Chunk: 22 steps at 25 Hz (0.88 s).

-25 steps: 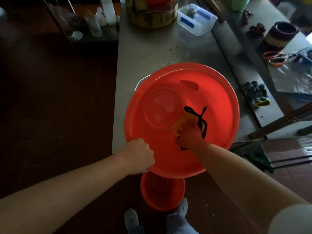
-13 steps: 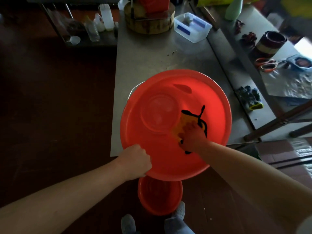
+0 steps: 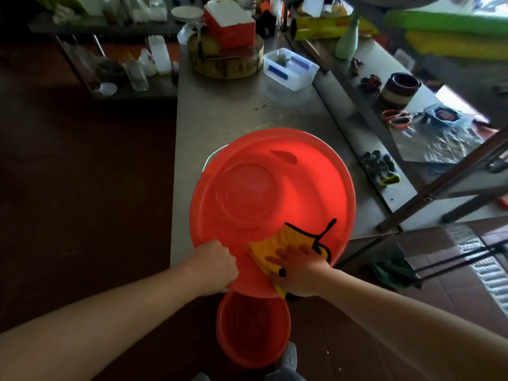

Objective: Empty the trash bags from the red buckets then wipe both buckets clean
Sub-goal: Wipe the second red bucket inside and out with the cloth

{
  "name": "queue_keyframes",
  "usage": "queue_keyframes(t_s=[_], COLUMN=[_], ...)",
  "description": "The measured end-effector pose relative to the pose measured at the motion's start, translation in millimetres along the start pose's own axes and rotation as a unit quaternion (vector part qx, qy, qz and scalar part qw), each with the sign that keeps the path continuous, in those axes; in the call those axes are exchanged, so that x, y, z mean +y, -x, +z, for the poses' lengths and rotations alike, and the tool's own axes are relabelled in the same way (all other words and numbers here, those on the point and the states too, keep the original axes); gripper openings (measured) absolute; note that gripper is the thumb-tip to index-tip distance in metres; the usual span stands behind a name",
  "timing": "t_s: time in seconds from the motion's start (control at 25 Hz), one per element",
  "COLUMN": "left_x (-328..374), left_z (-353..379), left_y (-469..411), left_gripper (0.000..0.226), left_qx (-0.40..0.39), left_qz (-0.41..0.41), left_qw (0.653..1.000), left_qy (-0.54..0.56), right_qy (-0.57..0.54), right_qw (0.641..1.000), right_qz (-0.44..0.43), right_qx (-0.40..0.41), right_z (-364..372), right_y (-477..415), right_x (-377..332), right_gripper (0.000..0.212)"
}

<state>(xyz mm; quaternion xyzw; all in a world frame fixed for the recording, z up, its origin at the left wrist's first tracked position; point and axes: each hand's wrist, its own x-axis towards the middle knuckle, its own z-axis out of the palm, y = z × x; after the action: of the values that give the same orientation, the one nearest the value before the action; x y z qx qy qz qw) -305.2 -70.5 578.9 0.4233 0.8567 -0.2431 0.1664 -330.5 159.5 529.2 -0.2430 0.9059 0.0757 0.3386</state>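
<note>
The left hand (image 3: 213, 266) was clenched around the near rim of the large round red plastic bucket (image 3: 275, 188). Just beside it, the right hand (image 3: 299, 268) lay with straight fingers pressing a yellow cloth with black trim (image 3: 277, 243) against the inner wall at that same rim; its thumb was hidden. The bucket rested on the grey stainless steel table (image 3: 233, 111), its near edge overhanging. Below, on the floor, stood a smaller red plastic bucket (image 3: 253, 328). A clear plastic box (image 3: 291, 68) sat at the table's far end.
</note>
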Motion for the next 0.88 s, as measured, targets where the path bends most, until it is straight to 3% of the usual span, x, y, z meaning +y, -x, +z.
queue_keyframes(t_s=[0.16, 0.44, 0.68, 0.88], left_x=[-1.4, 6.9, 19.7, 14.5], left_z=[-5.2, -9.2, -4.0, -0.1], left_y=[0.2, -3.3, -10.4, -6.2], left_gripper=[0.041, 0.024, 0.036, 0.021], left_qx=[-0.007, -0.021, -0.064, -0.054], left_qz=[-0.003, 0.049, 0.074, 0.063], left_qw=[1.0, 0.996, 0.99, 0.992], left_qy=[-0.004, -0.068, -0.101, -0.091], right_qy=[0.04, -0.008, -0.004, -0.005], right_qw=[0.999, 1.0, 0.998, 0.998], right_qz=[0.009, 0.02, 0.042, 0.04], right_qx=[-0.007, 0.008, 0.052, 0.045], right_z=[-1.5, 23.7, 35.8, 32.5], right_y=[9.6, -63.2, -128.9, -104.7], right_x=[8.5, 7.6, 20.3, 12.9], right_gripper=[0.067, 0.064, 0.064, 0.065])
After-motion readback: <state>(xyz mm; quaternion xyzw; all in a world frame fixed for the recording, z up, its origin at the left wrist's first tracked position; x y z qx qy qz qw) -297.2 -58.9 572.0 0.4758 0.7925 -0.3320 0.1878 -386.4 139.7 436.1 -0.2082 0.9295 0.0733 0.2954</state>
